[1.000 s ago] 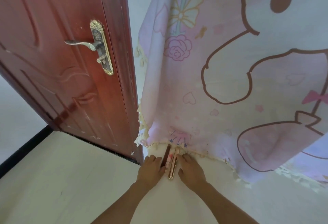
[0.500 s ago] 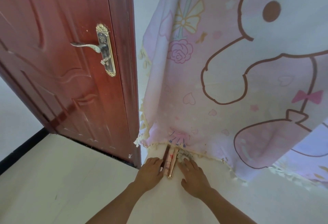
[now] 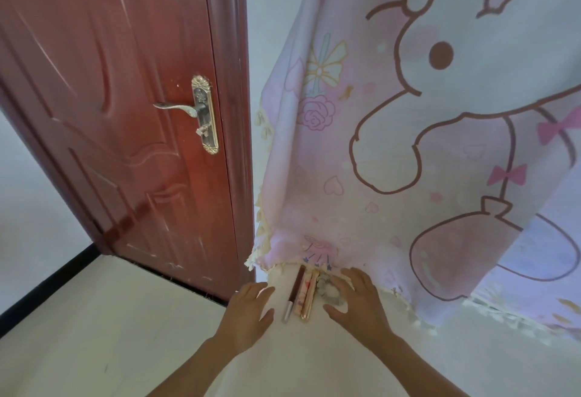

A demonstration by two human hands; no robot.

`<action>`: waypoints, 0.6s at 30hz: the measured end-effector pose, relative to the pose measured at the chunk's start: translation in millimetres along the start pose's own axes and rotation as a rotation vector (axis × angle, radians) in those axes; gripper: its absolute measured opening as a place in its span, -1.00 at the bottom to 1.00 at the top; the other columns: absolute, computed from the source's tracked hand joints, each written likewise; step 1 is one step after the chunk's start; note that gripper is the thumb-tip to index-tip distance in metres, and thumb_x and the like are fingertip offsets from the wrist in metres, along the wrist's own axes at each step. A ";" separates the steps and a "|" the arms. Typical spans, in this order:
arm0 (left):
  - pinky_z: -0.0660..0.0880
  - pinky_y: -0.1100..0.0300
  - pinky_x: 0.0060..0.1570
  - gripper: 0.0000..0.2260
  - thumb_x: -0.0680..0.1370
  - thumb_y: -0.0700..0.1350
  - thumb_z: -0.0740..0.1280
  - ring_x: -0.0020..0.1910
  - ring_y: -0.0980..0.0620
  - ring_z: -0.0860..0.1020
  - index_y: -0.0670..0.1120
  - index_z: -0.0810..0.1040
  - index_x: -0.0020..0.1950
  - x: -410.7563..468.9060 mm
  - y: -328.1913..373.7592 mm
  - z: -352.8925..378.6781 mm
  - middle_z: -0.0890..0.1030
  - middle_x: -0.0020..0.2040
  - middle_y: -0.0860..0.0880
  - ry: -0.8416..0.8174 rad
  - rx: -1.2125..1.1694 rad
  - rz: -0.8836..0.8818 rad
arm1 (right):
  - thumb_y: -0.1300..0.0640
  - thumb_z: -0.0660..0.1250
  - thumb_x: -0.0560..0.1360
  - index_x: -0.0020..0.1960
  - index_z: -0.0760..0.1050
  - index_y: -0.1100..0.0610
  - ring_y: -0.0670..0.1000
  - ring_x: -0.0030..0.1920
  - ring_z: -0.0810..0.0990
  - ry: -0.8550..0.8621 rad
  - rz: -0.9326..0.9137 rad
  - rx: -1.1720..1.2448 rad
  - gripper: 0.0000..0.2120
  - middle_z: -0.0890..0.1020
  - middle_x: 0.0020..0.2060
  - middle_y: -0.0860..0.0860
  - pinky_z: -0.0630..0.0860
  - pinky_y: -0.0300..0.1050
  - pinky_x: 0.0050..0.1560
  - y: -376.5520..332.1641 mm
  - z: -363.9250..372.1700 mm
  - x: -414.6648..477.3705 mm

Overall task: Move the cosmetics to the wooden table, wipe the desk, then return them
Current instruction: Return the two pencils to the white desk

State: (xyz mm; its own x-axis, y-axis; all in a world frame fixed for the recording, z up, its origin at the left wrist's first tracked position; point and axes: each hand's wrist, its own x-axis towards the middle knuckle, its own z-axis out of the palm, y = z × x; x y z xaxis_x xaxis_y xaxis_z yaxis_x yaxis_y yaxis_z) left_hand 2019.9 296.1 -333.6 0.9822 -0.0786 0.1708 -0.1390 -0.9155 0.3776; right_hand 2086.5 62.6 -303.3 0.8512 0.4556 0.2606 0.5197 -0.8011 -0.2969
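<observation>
Head view, looking down on the cosmetics (image 3: 303, 290): laid side by side at the far edge of the cream desk (image 3: 283, 365), tips tucked just under the fringed hem of the pink cartoon curtain (image 3: 408, 151). Leftmost, a slim dark tube (image 3: 293, 294) with a silver end. Touching it, a pink tube (image 3: 301, 296), then a rose-gold tube (image 3: 309, 297). Just to the right, a small grey crumpled thing (image 3: 328, 291), too blurred to name.

Pressed in by both hands a second ago, now let go. Left hand (image 3: 248, 312) flat on the desk, fingers straight and slightly spread, clear of the dark tube, gripping nothing. Right hand (image 3: 358, 299) likewise flat and splayed, holding nothing, forefinger beside the grey thing; touching it or not, cannot tell. Same row, same spot under the hem as before.

Reads as a release after squaring the row up, so probably set down for good rather than about to be lifted. Whether back from the wooden table, with the wiping done, not shown: no wooden table and nothing to wipe with in view. If so, little left to do.

Further out, at left: dark red door (image 3: 125, 145) with its brass lever handle (image 3: 180, 107), and pale floor (image 3: 63, 333) below.
</observation>
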 end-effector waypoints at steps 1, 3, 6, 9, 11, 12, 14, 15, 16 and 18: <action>0.57 0.12 -0.04 -0.62 0.28 -0.08 0.54 0.05 -0.03 0.60 -0.13 0.63 0.06 -4.6 0.3 -6.5 0.64 0.02 -0.06 0.031 0.034 -0.003 | -0.02 0.47 0.33 0.26 0.47 0.10 0.18 0.33 0.34 -0.016 0.007 0.025 -0.46 0.47 0.25 0.09 0.31 0.05 0.31 -6.3 -0.8 1.0; 0.57 0.23 -0.20 -0.64 0.22 0.00 0.55 -0.07 0.03 0.64 -0.09 0.66 -0.05 -15.1 2.7 -22.7 0.66 -0.08 0.00 0.090 0.107 -0.033 | -0.02 0.48 0.31 0.23 0.50 0.12 0.20 0.30 0.39 0.020 -0.051 0.037 -0.47 0.51 0.21 0.12 0.35 0.08 0.26 -15.9 2.8 5.5; 0.42 0.13 0.19 -0.63 0.50 0.04 0.25 0.29 -0.03 0.44 -0.10 0.52 0.24 -33.0 1.6 -45.0 0.50 0.26 -0.02 0.080 0.125 -0.206 | -0.03 0.49 0.29 0.15 0.55 0.14 0.20 0.25 0.45 -0.008 -0.128 0.061 -0.52 0.54 0.16 0.14 0.42 0.13 0.20 -40.7 5.4 10.7; 0.30 -0.01 0.28 -0.38 0.46 0.20 -0.07 0.37 -0.10 0.33 -0.12 0.45 0.31 -64.0 -6.0 -61.9 0.44 0.33 -0.09 0.148 0.128 -0.366 | -0.11 0.60 0.07 -0.06 0.64 0.10 0.24 0.09 0.59 0.051 -0.283 -0.034 -0.48 0.64 0.00 0.15 0.54 0.19 -0.04 -66.6 14.5 15.8; 0.22 0.02 0.33 -0.26 0.38 0.26 -0.19 0.41 -0.06 0.25 -0.09 0.39 0.36 -87.7 -11.0 -75.7 0.37 0.39 -0.05 0.139 0.150 -0.477 | -0.15 0.59 0.05 -0.10 0.64 0.08 0.25 0.12 0.56 0.093 -0.378 -0.029 -0.50 0.64 0.00 0.15 0.54 0.19 -0.05 -87.3 20.2 21.9; 0.20 0.03 0.33 -0.24 0.36 0.27 -0.21 0.42 -0.05 0.23 -0.08 0.37 0.37 -100.3 -14.7 -82.0 0.35 0.40 -0.04 0.144 0.163 -0.533 | -0.14 0.58 0.07 -0.10 0.64 0.08 0.25 0.15 0.53 0.099 -0.417 0.007 -0.51 0.64 0.01 0.17 0.53 0.20 -0.03 -98.6 23.8 25.2; 0.21 0.00 0.32 -0.29 0.40 0.26 -0.16 0.41 -0.08 0.24 -0.10 0.39 0.36 -125.8 -19.6 -93.9 0.37 0.39 -0.07 0.201 0.178 -0.631 | -0.13 0.58 0.09 -0.10 0.63 0.11 0.28 0.16 0.53 0.096 -0.478 0.073 -0.52 0.62 0.03 0.20 0.52 0.21 0.00 -123.9 30.9 31.1; 0.21 -0.01 0.32 -0.37 0.47 0.23 -0.06 0.40 -0.10 0.25 -0.11 0.40 0.35 -138.4 -21.1 -100.2 0.39 0.38 -0.08 0.230 0.182 -0.681 | -0.13 0.58 0.10 -0.11 0.63 0.12 0.28 0.17 0.52 0.103 -0.511 0.095 -0.52 0.62 0.03 0.21 0.51 0.22 0.02 -137.9 33.6 32.6; 0.20 -0.02 0.32 -0.48 0.53 0.17 0.06 0.40 -0.11 0.25 -0.12 0.40 0.34 -151.8 -21.5 -106.4 0.39 0.37 -0.09 0.245 0.186 -0.728 | -0.13 0.58 0.11 -0.11 0.63 0.13 0.26 0.21 0.48 0.105 -0.544 0.117 -0.53 0.62 0.04 0.21 0.50 0.23 0.03 -152.2 35.3 32.5; 0.16 0.01 0.35 -0.60 0.57 0.03 0.20 0.41 -0.08 0.22 -0.10 0.38 0.36 -179.3 -22.3 -116.1 0.37 0.39 -0.07 0.268 0.210 -0.790 | -0.13 0.57 0.13 -0.09 0.63 0.14 0.21 0.25 0.37 0.104 -0.607 0.163 -0.53 0.61 0.05 0.20 0.46 0.24 0.07 -179.7 36.7 29.4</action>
State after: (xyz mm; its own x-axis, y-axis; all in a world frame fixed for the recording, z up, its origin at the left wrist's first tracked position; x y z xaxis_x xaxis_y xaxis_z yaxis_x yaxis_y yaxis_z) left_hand 1832.2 376.5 -267.0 0.7144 0.6840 0.1479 0.6250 -0.7187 0.3048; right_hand 2020.8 234.2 -276.0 0.3938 0.7632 0.5123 0.9190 -0.3385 -0.2022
